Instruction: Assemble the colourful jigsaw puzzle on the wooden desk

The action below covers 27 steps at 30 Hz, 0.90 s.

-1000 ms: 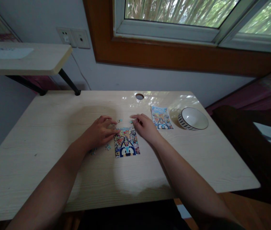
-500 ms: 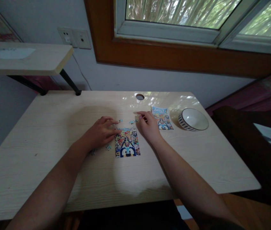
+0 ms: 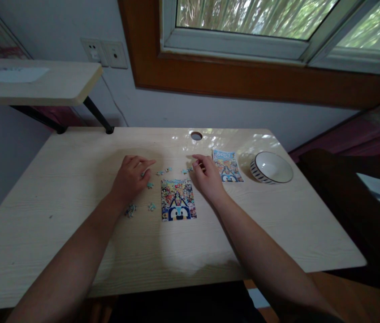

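Observation:
A small colourful jigsaw puzzle [image 3: 178, 199] lies assembled on the pale wooden desk [image 3: 58, 206]. My left hand [image 3: 132, 176] rests to its upper left, fingers curled around a small loose piece. Several loose pieces [image 3: 149, 185] lie scattered around that hand and along the puzzle's top edge. My right hand [image 3: 206, 176] sits at the puzzle's upper right, fingers bent and pinched near a loose piece [image 3: 186, 171]. A printed reference picture [image 3: 226, 165] lies just right of that hand.
A white bowl with a striped rim [image 3: 271, 167] stands at the desk's right back. A cable hole [image 3: 196, 135] is at the back centre. A raised shelf [image 3: 38, 83] hangs over the left back corner. A dark chair [image 3: 354, 211] stands to the right.
My left hand has moved left and back, off the puzzle's top left corner, onto the loose pieces. My right hand shifted slightly right and back, then held still.

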### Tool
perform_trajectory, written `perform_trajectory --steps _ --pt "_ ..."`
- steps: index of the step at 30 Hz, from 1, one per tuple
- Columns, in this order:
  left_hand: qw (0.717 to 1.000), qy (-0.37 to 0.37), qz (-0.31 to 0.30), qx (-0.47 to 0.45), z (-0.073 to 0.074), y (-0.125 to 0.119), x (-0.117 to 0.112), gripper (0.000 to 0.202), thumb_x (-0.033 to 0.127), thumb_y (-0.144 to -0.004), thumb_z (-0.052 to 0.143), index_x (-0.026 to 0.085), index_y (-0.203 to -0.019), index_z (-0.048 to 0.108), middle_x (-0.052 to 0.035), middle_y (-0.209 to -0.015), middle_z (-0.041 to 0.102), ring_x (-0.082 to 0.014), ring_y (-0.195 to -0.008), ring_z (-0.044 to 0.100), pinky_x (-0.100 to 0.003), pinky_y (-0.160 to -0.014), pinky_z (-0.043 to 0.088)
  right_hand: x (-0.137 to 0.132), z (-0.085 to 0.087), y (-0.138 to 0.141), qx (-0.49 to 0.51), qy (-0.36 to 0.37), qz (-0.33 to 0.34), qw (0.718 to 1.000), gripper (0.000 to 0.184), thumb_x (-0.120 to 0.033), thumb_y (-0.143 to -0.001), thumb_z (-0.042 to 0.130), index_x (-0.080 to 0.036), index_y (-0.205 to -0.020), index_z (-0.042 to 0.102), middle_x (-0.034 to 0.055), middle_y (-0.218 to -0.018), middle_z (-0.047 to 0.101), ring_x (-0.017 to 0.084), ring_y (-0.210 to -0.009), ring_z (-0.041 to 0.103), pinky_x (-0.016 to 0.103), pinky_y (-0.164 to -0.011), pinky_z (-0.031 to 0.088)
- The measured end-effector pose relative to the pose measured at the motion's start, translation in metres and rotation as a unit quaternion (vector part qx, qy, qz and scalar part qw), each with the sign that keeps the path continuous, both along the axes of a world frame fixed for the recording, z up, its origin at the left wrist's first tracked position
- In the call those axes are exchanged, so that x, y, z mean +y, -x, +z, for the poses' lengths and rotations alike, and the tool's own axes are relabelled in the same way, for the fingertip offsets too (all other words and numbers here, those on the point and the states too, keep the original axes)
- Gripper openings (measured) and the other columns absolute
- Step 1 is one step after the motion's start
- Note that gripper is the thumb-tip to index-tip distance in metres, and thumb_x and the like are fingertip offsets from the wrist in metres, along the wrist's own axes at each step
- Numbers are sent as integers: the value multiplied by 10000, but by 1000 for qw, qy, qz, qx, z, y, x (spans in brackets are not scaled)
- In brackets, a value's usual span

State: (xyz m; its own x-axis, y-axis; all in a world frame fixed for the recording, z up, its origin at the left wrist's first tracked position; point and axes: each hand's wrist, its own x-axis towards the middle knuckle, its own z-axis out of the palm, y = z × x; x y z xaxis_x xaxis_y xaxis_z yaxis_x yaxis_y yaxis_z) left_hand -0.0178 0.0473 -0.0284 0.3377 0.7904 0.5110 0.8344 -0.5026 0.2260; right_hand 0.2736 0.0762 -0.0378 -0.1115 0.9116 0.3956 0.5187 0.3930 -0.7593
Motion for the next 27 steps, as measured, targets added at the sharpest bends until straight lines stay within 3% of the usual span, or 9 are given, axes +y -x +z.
perform_trajectory --steps 8,16,27 --pt "990 22 93 -104 1 4 3 317 206 -944 537 210 -1195 730 -61 -1068 721 -246 -1044 630 -453 -1045 459 2 -5 1 -6 -15 10 1000 258 -299 -995 524 -223 -1205 653 62 -968 606 198 -811 591 365 -770 505" --pt "954 76 136 -257 -1 12 7 294 225 -914 558 206 -1131 754 -62 -1087 697 -218 -1038 648 -355 -897 565 2 -3 1 -20 -29 19 999 259 -271 -987 516 -223 -1198 659 58 -948 610 208 -827 595 377 -792 498" --pt "952 95 136 -257 -1 10 7 275 229 -910 561 195 -1084 771 -62 -1073 697 -216 -1009 651 -361 -900 563 -1 -2 2 -28 -33 21 999 259 -258 -1001 509 -228 -1202 669 65 -962 610 206 -831 595 369 -776 499"
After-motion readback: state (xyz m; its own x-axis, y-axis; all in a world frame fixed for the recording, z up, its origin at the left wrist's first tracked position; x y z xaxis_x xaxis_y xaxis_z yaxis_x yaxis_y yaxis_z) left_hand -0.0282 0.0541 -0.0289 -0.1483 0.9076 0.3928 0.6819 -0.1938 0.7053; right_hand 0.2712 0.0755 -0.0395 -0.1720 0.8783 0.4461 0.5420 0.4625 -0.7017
